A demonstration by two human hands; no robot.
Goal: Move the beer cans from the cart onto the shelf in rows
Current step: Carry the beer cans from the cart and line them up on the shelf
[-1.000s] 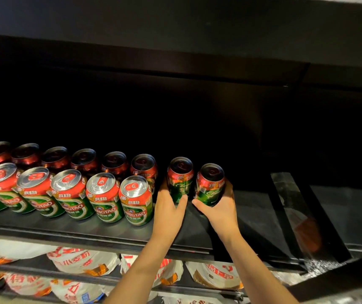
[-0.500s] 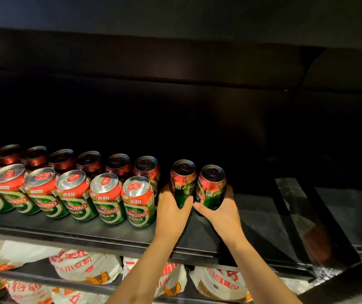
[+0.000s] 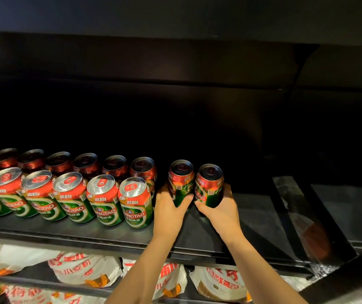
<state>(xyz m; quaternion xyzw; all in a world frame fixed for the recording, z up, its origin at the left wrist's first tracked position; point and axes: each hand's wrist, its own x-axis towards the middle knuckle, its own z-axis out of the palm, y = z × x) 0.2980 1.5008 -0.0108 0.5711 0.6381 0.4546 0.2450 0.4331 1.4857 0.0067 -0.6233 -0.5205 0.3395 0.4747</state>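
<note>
Both cans have slid a little farther back on the shelf [image 3: 197, 242] since a moment ago, and they now stand nearly level with the far row; my grip on them looks the same.

Going from the left, the near row of cans [image 3: 70, 198] and the far row of cans [image 3: 88, 164] run along the shelf and end just left of my hands. My left hand [image 3: 168, 207] comes next, forearm reaching up and away from me, thumb laid across the near face of the left can [image 3: 181, 183], the other fingers curled round its far left side where I can barely see them. My right hand [image 3: 220, 208] mirrors it on the right can [image 3: 209, 186], thumb on the front low down and fingers wrapped round the right side. The two cans stand upright, side by side and almost touching, with a gap between them and the end of the far row.

I judge these cans full, so fairly heavy for their size, with thin walls that dent if squeezed hard. The printed sides are smooth and could slip, so the best hold is where I have it, round the lower body, pushing from low so they slide and do not tip. Farther right, the shelf carries nothing I can make out. Bags [image 3: 88, 270] lie on the shelf below.
</note>
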